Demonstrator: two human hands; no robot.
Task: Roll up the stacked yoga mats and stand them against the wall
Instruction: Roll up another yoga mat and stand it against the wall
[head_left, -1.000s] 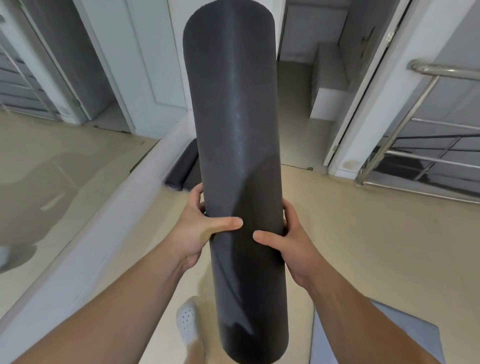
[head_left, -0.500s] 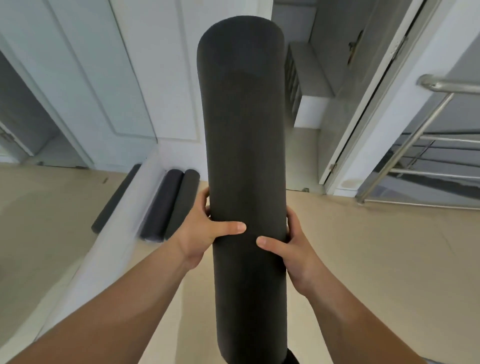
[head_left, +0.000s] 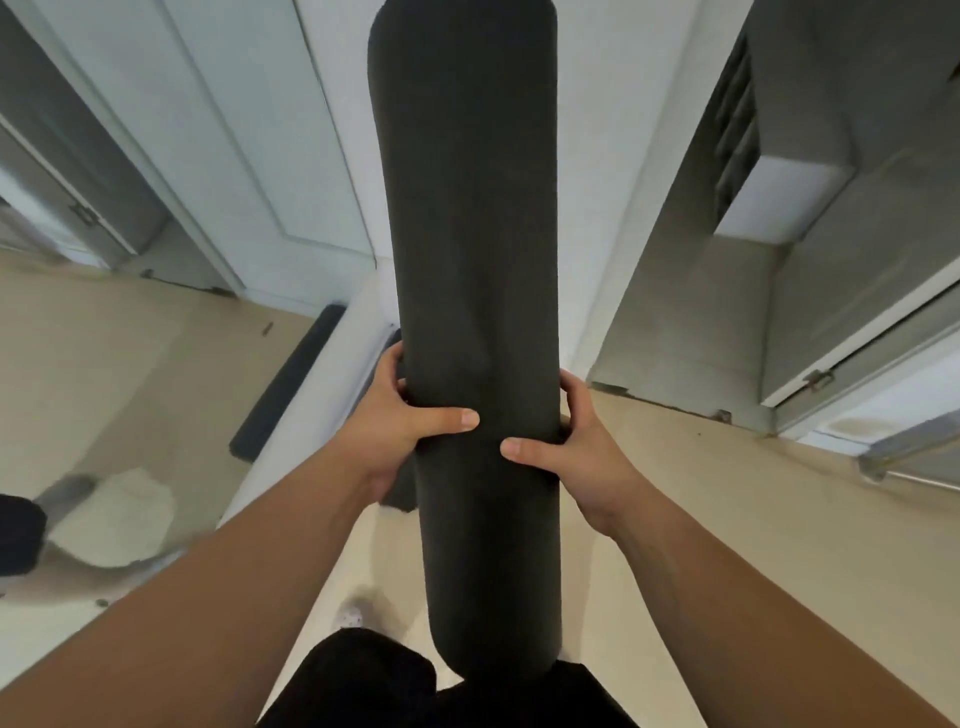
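Holding a big dark rolled mat (head_left: 467, 312) upright in front of the body, with the left hand (head_left: 395, 436) and right hand (head_left: 576, 457) wrapped tight round its middle, thumbs in front. Just past the left hand, on the tan floor (head_left: 727, 519), another dark roll (head_left: 402, 493). Farther back, a white door (head_left: 249, 156).

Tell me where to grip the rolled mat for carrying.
Around its lower middle, from opposite sides, as the left hand and right hand do now. The rolled mat is a long upright cylinder; wrapping there should keep it balanced and rolled.
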